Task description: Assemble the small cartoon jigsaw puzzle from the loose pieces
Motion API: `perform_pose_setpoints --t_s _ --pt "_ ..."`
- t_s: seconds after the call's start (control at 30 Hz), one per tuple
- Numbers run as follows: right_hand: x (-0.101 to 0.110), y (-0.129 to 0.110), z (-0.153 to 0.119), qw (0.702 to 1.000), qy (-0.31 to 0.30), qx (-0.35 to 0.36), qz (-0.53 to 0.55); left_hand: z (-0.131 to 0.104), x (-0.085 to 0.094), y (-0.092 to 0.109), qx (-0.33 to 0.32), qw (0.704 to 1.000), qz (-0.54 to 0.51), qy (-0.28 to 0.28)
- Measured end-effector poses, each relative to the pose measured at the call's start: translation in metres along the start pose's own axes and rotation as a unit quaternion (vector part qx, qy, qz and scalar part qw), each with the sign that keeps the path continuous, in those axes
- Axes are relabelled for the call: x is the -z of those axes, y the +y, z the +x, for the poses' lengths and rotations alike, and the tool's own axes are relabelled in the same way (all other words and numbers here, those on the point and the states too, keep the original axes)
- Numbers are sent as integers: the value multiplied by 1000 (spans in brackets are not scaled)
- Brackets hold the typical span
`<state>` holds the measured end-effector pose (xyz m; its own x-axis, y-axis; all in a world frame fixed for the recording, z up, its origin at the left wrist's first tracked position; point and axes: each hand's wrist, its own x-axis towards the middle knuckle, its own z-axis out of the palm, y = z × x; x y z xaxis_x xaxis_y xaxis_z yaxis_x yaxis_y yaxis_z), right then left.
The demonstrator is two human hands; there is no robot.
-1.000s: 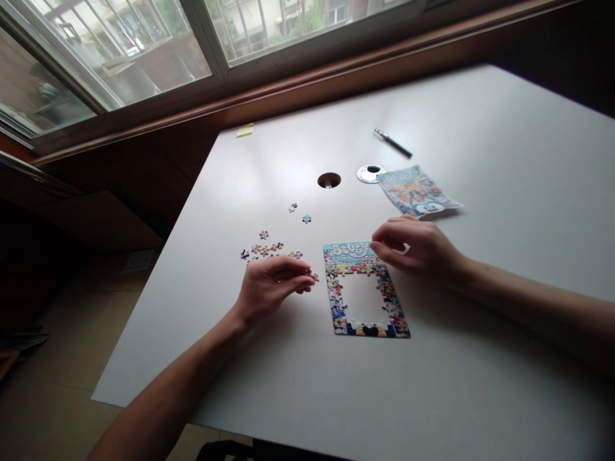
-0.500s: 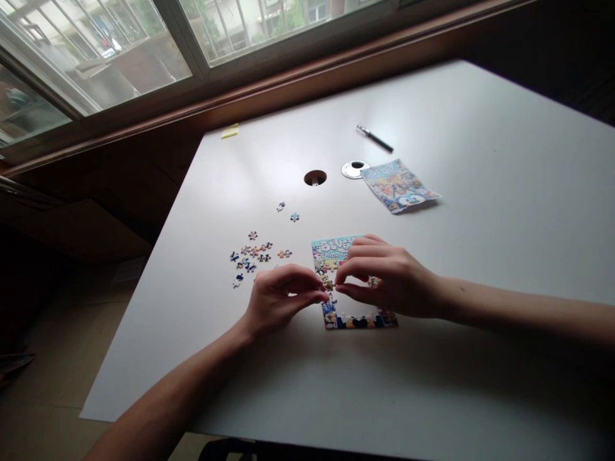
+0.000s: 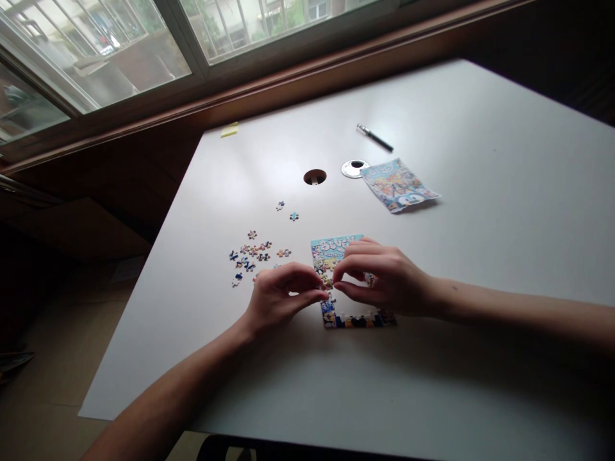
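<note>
Facing each other over the left side of the jigsaw puzzle frame point(image 3: 331, 244), the left hand point(image 3: 286, 294) and right hand point(image 3: 387, 275) each hold a grip with thumb and forefinger drawn close, probably for fine control; whether either pinches a piece, I cannot tell. The frame lies flat on the white worktop point(image 3: 336, 384), likely for steady support, loose jigsaw pieces point(image 3: 264, 257) within left-hand reach, a printed sheet point(image 3: 398, 186) face up beyond, perhaps for comparing.

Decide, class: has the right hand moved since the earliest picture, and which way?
Yes. Judged against the round hole, the right hand has moved left and down in the view, and now covers more of the puzzle board.
</note>
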<state>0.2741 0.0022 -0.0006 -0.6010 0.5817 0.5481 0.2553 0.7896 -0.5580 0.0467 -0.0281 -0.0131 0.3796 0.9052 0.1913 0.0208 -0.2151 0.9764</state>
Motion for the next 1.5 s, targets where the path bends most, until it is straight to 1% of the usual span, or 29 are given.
perform_pose_setpoints --t_s 0.17,0.37,0.5,0.67,0.73,0.8,0.83,0.9,0.97,1.0,1.07,1.2,1.5 --pt "-1 0 0 1000 0 1 -5 0 -2 0 -10 1000 7 3" --pt "0 0 1 1000 1 4 1 1 -3 4 1 1000 -1 -13" --pt "-1 1 0 1000 3 2 2 1 -2 3 -5 1000 3 -10" --pt "0 1 1 1000 8 -5 -3 1 -2 1 -9 1000 -3 -22" --pt "2 4 2 1000 7 -4 -17 0 -1 3 -28 999 8 -22" --pt "6 9 2 999 7 -14 -45 1 2 4 -71 996 60 2" --pt "8 12 2 998 9 -25 -61 1 4 5 -97 989 107 16" --pt "11 19 1 995 0 -51 -85 3 7 6 -149 963 222 23" --pt "12 25 -1 993 -19 -51 -100 4 10 5 -190 929 318 -6" --pt "11 26 -2 993 -28 -49 -105 4 10 4 -205 914 349 -26" --pt "9 28 -5 992 -40 -46 -111 5 11 2 -219 895 385 -56" --pt "6 27 -7 989 -53 -52 -125 4 10 -2 -205 880 421 -79" --pt "6 28 -8 988 -68 -47 -131 4 10 0 -191 868 446 -106"
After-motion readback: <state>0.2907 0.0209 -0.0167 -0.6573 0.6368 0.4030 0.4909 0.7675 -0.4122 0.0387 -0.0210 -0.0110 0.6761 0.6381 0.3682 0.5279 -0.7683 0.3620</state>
